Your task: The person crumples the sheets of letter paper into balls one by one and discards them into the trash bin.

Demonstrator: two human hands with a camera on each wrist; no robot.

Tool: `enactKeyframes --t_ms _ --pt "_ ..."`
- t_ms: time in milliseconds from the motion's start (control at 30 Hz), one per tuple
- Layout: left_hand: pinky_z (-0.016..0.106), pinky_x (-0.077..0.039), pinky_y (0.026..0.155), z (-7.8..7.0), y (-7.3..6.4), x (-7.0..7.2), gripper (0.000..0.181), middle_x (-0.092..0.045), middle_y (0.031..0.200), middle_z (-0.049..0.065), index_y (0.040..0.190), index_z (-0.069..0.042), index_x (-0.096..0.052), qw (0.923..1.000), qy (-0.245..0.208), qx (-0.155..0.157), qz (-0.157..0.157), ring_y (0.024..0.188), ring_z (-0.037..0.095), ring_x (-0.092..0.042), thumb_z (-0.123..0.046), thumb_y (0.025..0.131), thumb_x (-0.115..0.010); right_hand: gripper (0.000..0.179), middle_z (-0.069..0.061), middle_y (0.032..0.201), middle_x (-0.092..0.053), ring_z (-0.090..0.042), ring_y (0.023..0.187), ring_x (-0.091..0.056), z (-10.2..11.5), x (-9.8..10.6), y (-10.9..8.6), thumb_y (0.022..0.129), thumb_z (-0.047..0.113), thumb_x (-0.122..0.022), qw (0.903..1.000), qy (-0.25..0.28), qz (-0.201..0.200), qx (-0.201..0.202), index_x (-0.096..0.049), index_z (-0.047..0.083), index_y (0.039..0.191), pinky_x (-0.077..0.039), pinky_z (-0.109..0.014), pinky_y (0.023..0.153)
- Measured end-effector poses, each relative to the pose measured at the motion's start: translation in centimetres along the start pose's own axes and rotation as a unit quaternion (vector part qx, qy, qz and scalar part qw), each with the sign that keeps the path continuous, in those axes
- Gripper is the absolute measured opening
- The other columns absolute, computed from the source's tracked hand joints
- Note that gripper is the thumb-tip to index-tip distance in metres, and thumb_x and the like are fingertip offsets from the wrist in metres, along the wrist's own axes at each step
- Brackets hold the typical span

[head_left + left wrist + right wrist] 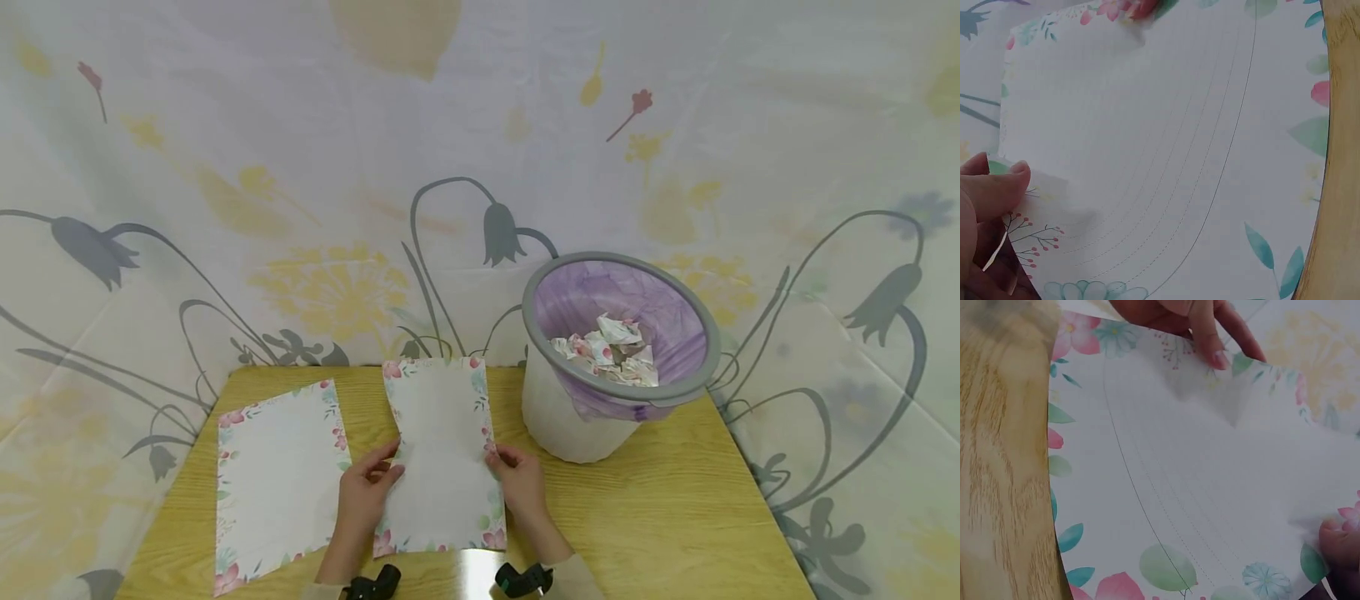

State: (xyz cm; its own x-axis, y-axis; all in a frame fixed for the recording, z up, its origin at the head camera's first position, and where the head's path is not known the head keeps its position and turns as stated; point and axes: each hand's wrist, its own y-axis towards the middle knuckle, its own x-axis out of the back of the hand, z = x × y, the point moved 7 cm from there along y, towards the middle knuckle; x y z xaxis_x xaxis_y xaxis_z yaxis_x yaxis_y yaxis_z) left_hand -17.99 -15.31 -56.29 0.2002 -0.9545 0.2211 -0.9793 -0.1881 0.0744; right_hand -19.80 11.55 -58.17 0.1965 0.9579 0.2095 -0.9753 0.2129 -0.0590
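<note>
A white sheet of paper with a printed floral border (442, 483) is held between both hands, its far part raised and slightly bent. My left hand (366, 493) pinches its left edge, thumb on top and fingers behind. On the opposite edge my right hand (522, 483) grips it the same way. The left wrist view shows the left thumb (1004, 194) on the sheet beside printed red berries, and thin curved lines across the page. In the right wrist view the right thumb (1338, 547) presses near a green leaf, and the paper buckles between the hands.
Another floral-bordered sheet (277, 483) lies flat on the wooden table (660, 508) at left. A white bin with a grey rim (577, 429) stands at back right, lined with a purple bag (566, 296) and holding crumpled papers (618, 333). A flower-patterned cloth (300, 125) hangs behind the table.
</note>
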Motion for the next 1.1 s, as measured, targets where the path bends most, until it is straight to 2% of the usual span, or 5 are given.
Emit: enactKeyframes --t_ms 333,600,767,1000,1100 --pt "0.021 -0.055 0.074 -3.0 -0.4 -0.8 0.023 -0.075 0.105 0.004 0.107 -0.01 -0.079 0.9957 -0.005 -0.091 0.019 0.095 0.012 -0.069 0.0 0.086 -0.074 0.024 -0.015 0.108 -0.073 -0.022 0.097 -0.066 3.0 0.2 -0.8 0.091 -0.007 -0.064 0.9964 -0.021 0.007 0.081 -0.071 -0.007 0.114 -0.054 -0.023 0.077" --pt "0.018 -0.054 0.073 -5.4 -0.8 -1.7 0.025 -0.075 0.097 0.006 0.106 -0.005 -0.077 0.9768 0.002 -0.209 0.044 0.086 0.021 -0.069 0.007 0.085 -0.072 0.029 -0.013 0.114 -0.071 -0.029 0.11 -0.065 4.4 -0.2 -1.0 0.091 -0.014 -0.06 0.9891 0.001 0.032 0.143 -0.075 0.0 0.111 -0.052 -0.028 0.091" --pt "0.02 -0.054 0.076 -5.8 -0.9 -2.3 0.03 -0.075 0.096 -0.002 0.107 -0.008 -0.078 0.9732 0.04 -0.223 0.038 0.089 0.017 -0.067 0.007 0.081 -0.075 0.03 -0.016 0.118 -0.069 -0.033 0.117 -0.061 6.1 -0.4 -1.9 0.092 -0.017 -0.056 0.9882 0.031 0.062 0.136 -0.073 -0.004 0.112 -0.047 -0.036 0.1" --pt "0.024 -0.054 0.071 -6.1 -1.3 -3.4 0.035 -0.072 0.091 -0.007 0.104 -0.009 -0.079 0.9532 0.101 -0.284 0.022 0.084 0.014 -0.065 0.01 0.074 -0.08 0.026 -0.014 0.122 -0.068 -0.031 0.118 -0.061 5.7 -1.4 -2.1 0.093 -0.004 -0.065 0.9857 0.061 0.087 0.13 -0.073 0.0 0.118 -0.05 -0.024 0.094" --pt "0.024 -0.052 0.066 -6.1 -1.5 -4.0 0.033 -0.07 0.088 -0.008 0.103 -0.01 -0.08 0.9551 0.102 -0.276 0.033 0.081 0.011 -0.063 0.008 0.075 -0.08 0.029 -0.014 0.124 -0.067 -0.031 0.119 -0.06 5.8 -1.9 -2.4 0.093 0.004 -0.069 0.9849 0.068 0.1 0.123 -0.07 0.001 0.122 -0.051 -0.028 0.093"
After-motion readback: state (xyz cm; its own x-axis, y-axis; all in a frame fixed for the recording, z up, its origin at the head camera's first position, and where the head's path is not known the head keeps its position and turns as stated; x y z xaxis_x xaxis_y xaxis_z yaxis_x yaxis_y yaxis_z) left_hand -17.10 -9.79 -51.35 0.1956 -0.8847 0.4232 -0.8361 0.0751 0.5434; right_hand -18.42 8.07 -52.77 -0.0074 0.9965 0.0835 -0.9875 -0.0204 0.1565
